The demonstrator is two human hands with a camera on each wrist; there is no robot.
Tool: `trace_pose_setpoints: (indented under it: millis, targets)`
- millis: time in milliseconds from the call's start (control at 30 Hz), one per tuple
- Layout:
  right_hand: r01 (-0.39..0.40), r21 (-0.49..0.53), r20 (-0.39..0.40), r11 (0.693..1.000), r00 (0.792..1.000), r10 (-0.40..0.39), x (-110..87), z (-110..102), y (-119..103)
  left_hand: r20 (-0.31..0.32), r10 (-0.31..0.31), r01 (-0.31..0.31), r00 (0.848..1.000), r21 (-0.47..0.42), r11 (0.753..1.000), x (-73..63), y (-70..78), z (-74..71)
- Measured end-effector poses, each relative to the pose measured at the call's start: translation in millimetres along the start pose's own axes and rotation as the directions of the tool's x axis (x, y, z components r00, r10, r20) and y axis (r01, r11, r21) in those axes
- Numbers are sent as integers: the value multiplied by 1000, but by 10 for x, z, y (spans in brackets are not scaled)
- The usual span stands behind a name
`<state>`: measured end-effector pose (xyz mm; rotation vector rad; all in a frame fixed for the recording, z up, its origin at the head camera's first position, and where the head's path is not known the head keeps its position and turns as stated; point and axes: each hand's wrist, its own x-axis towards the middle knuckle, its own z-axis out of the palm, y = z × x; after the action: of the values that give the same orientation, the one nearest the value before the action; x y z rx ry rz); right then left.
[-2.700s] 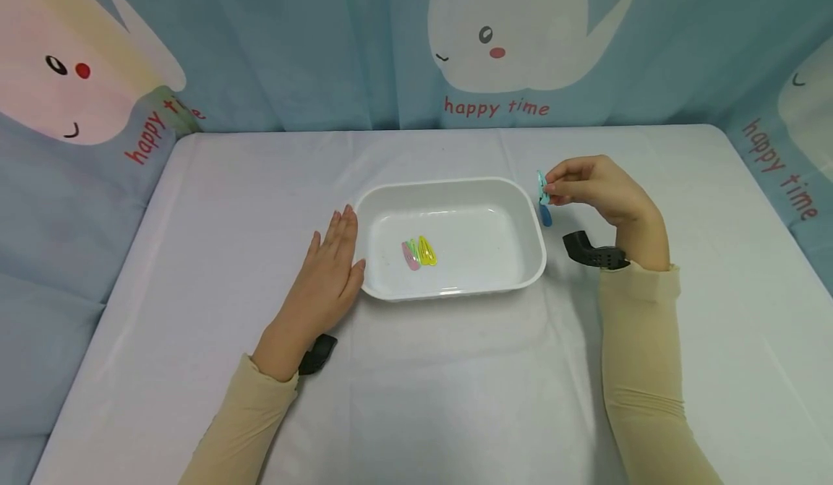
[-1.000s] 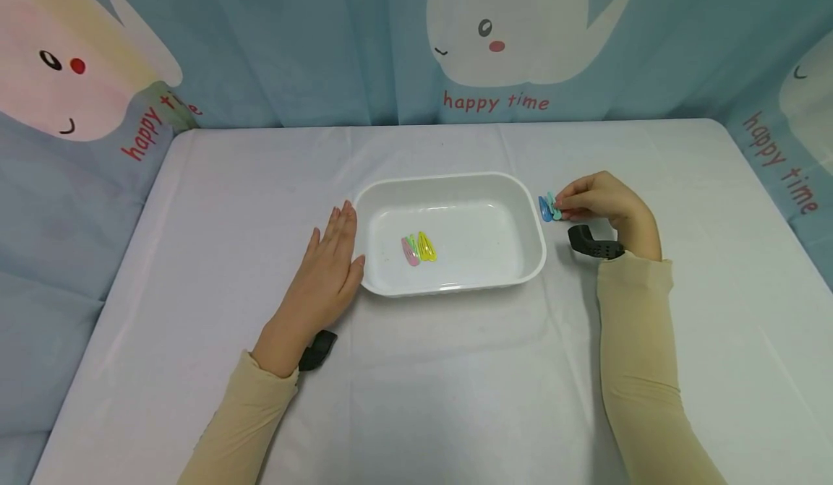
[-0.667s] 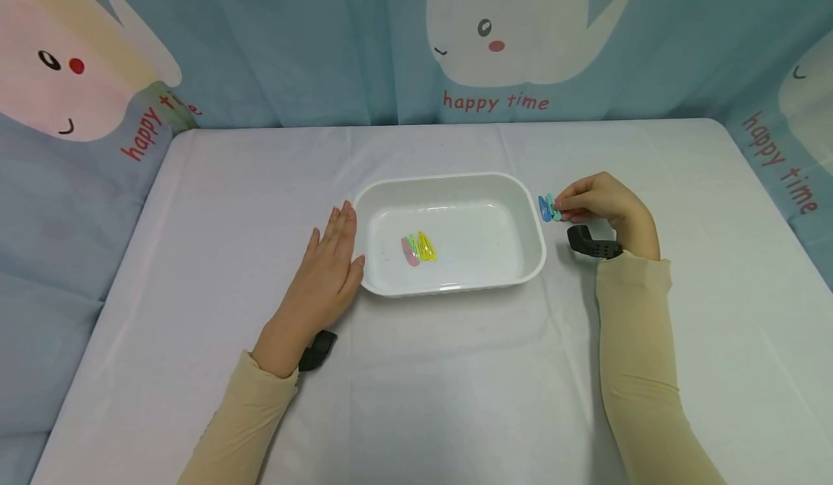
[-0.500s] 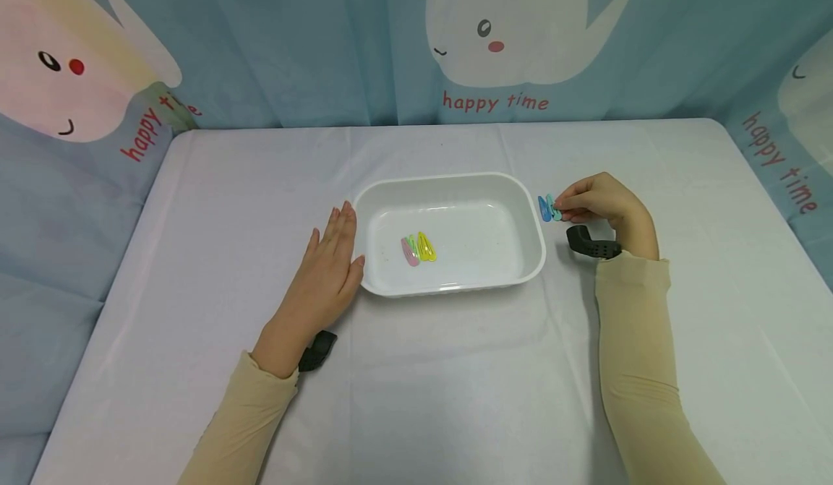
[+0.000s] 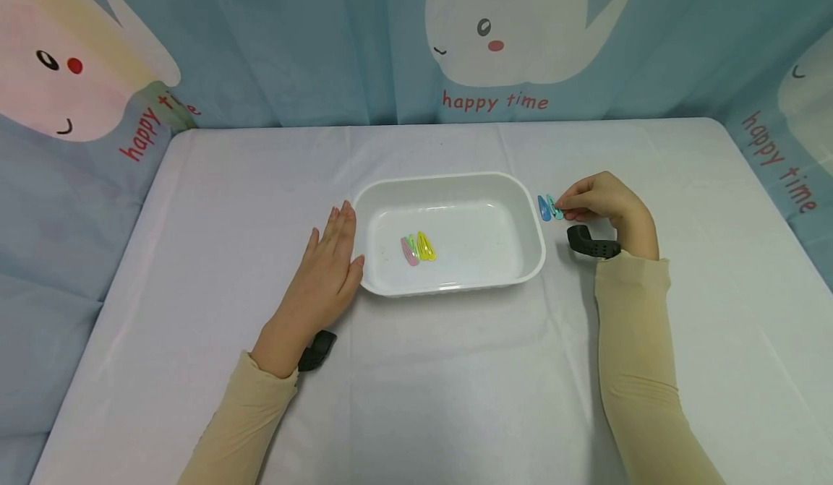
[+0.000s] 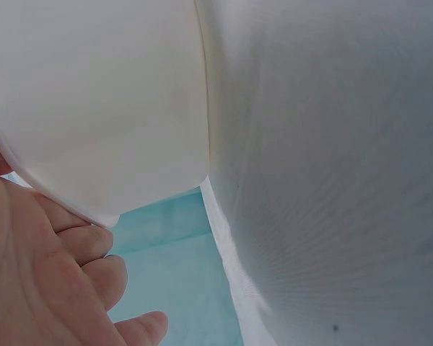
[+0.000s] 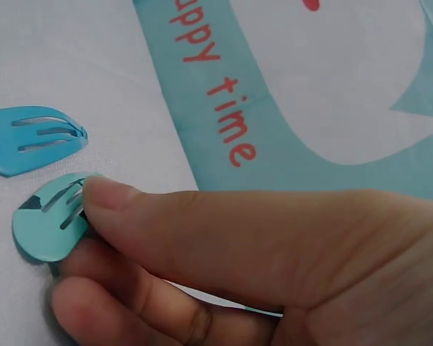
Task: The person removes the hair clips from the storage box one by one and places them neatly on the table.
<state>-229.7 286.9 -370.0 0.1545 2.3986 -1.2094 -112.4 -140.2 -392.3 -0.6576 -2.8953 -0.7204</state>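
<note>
My right hand (image 5: 605,199) pinches a mint-green snap hair clip (image 7: 49,223) between thumb and fingers, low over the cloth just right of the tray. Beside that clip lies a blue hair clip (image 7: 32,138), flat on the table and apart from the fingers. Against the left end of the white tray (image 5: 455,291) rests my left hand (image 5: 319,275), its fingers straight along the rim. Inside the tray, left of its middle, a pink clip (image 5: 410,251), a light green clip (image 5: 413,245) and a yellow clip (image 5: 426,247) lie side by side.
A white cloth (image 5: 455,384) covers the table. Behind it and along the sides hangs a blue printed curtain (image 5: 293,44). Black wrist cameras (image 5: 588,243) sit on both wrists, below the beige sleeves' hands.
From above the blue clip, my right hand has come down and slightly right, bringing the mint-green clip beside it. In the last half second that clip has tilted slightly. My left hand stays put.
</note>
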Motion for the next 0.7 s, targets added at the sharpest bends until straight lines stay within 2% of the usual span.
trace_pose_setpoints:
  millis: [333,700]
  targets:
    - [8,-40,-34,999,999,-9,-33,-29,5,5,4,-4,1000,0,1000,4,-1,-2]
    - [30,-79,-67,996,997,-35,38,59,-22,0,8,-8,1000,2,1000,2,-5,-3]
